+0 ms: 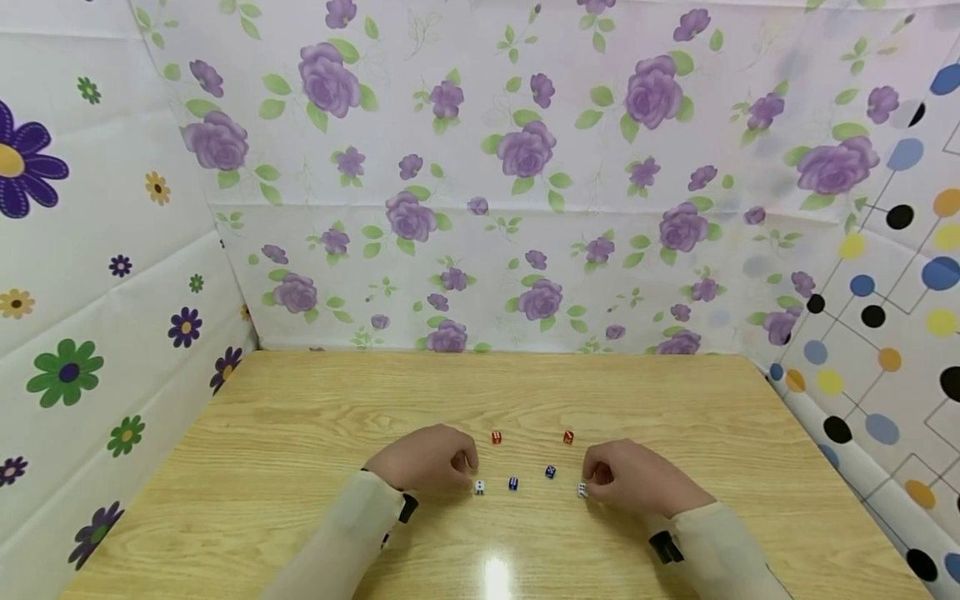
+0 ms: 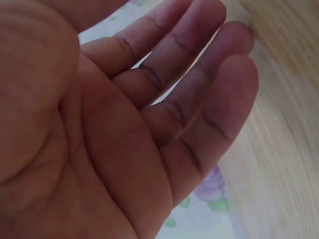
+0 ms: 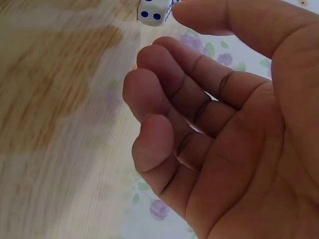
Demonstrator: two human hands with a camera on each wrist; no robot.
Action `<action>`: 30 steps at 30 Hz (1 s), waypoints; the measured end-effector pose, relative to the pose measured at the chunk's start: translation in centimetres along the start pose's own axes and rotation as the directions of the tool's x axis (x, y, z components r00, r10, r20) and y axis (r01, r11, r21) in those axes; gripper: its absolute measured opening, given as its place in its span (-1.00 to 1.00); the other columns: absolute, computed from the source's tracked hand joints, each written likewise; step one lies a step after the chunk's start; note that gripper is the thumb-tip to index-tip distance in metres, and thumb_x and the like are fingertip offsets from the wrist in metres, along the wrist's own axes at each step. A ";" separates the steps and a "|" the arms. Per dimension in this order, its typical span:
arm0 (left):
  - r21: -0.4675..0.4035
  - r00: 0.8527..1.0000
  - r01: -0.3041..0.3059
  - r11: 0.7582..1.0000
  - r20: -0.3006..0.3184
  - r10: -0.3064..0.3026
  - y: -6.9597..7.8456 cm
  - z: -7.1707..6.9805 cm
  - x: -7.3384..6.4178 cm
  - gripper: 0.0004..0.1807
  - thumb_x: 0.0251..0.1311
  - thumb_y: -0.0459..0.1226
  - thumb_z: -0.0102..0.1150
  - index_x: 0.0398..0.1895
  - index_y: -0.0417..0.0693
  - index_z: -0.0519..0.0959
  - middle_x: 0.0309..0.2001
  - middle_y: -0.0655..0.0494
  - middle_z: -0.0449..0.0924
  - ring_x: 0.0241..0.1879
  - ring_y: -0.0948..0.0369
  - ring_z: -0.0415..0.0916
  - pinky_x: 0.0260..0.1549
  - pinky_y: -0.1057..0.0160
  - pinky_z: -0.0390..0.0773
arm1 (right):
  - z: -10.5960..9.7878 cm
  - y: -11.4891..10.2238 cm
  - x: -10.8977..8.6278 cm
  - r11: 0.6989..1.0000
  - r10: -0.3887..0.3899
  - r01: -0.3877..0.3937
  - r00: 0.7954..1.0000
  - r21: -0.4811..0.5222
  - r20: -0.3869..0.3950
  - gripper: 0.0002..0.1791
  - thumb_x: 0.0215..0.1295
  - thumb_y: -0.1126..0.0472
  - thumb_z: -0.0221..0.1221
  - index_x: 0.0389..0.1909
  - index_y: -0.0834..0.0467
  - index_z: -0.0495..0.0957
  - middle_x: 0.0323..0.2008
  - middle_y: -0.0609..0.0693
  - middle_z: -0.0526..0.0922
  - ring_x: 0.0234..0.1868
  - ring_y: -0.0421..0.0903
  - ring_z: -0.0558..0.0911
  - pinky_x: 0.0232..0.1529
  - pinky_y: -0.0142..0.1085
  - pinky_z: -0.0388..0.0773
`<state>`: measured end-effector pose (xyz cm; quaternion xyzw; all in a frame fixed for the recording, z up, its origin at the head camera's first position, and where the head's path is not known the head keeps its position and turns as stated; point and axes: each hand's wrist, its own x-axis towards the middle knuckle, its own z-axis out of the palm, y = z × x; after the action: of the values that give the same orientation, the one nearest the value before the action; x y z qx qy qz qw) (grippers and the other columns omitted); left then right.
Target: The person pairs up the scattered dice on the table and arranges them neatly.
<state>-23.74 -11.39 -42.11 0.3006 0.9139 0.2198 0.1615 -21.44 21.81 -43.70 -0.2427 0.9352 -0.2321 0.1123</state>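
My left hand [image 1: 427, 458] is at the left of the dice, fingers loosely curved, its fingertips right beside a white die [image 1: 479, 487]. In the left wrist view the palm and relaxed fingers [image 2: 229, 94] show with nothing between them. On the other side, my right hand [image 1: 637, 477] hovers low with its thumb and fingers at a second white die [image 1: 582, 490]. The right wrist view shows this white die [image 3: 152, 12], with blue pips, just past the thumb tip, while a gap separates thumb and fingers [image 3: 149, 92].
Between the hands sit two blue dice, the left one [image 1: 513, 483] and the right one [image 1: 551, 472]. Farther back are a left red die [image 1: 497, 437] and a right red die [image 1: 568, 437]. The wooden table [image 1: 300, 400] is bounded by a flowered cloth [image 1: 487, 250] behind and patterned cloths at both sides.
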 end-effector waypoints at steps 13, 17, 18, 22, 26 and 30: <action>0.045 1.000 -0.017 0.999 0.006 0.016 1.3 1.0 0.5 -0.86 0.02 -0.25 0.36 -0.47 0.18 0.57 -0.47 0.40 0.50 -0.48 0.39 0.42 -0.40 0.37 0.45 | 0.4 0.2 0.1 0.998 -0.057 0.057 0.998 -0.020 0.003 -0.94 0.22 0.09 0.26 -0.41 -0.14 0.58 -0.48 -0.34 0.54 -0.49 -0.34 0.49 -0.42 -0.36 0.45; 0.035 1.000 0.003 0.999 0.030 -0.004 1.5 1.2 0.4 -0.85 0.01 -0.24 0.39 -0.50 0.19 0.57 -0.48 0.39 0.50 -0.48 0.39 0.42 -0.42 0.37 0.45 | 0.4 -0.1 0.1 0.999 -0.048 0.048 0.999 -0.021 0.010 -0.93 0.22 0.09 0.26 -0.43 -0.14 0.57 -0.50 -0.33 0.53 -0.51 -0.33 0.47 -0.44 -0.36 0.43; 0.025 0.999 0.004 1.000 0.038 -0.005 1.5 1.2 0.4 -0.85 0.01 -0.24 0.40 -0.50 0.18 0.57 -0.48 0.39 0.51 -0.48 0.38 0.43 -0.42 0.36 0.46 | 0.4 -0.1 0.1 0.999 -0.046 0.046 0.999 -0.020 0.014 -0.92 0.22 0.09 0.26 -0.44 -0.14 0.57 -0.50 -0.32 0.53 -0.51 -0.33 0.47 -0.44 -0.36 0.43; 0.001 0.998 -0.008 1.000 0.062 0.008 1.7 1.3 0.3 -0.85 -0.01 -0.23 0.41 -0.50 0.18 0.59 -0.47 0.39 0.51 -0.48 0.40 0.45 -0.42 0.37 0.48 | 0.4 -0.3 0.0 0.999 -0.047 0.047 0.998 -0.001 0.040 -0.89 0.21 0.11 0.27 -0.48 -0.14 0.57 -0.52 -0.32 0.53 -0.51 -0.33 0.49 -0.44 -0.36 0.44; -0.003 0.997 -0.012 1.000 0.075 0.012 2.0 1.5 0.4 -0.85 -0.01 -0.24 0.40 -0.51 0.19 0.58 -0.47 0.40 0.52 -0.48 0.40 0.45 -0.44 0.37 0.48 | 0.5 -0.7 0.1 0.998 -0.051 0.049 0.996 0.031 0.073 -0.89 0.21 0.13 0.27 -0.49 -0.12 0.59 -0.51 -0.32 0.55 -0.50 -0.33 0.50 -0.43 -0.37 0.46; 0.010 0.997 -0.014 1.000 0.076 0.013 2.4 1.6 0.4 -0.84 -0.03 -0.24 0.41 -0.53 0.20 0.58 -0.49 0.40 0.52 -0.48 0.40 0.45 -0.45 0.37 0.48 | 0.6 -1.2 0.2 0.998 -0.057 0.055 0.995 0.023 0.087 -0.88 0.21 0.13 0.26 -0.49 -0.12 0.58 -0.51 -0.33 0.54 -0.51 -0.34 0.49 -0.43 -0.38 0.45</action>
<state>-22.24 -8.92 -42.40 0.3157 0.9062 0.2045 0.1933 -20.92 20.56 -43.65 -0.2776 0.9198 -0.2339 0.1490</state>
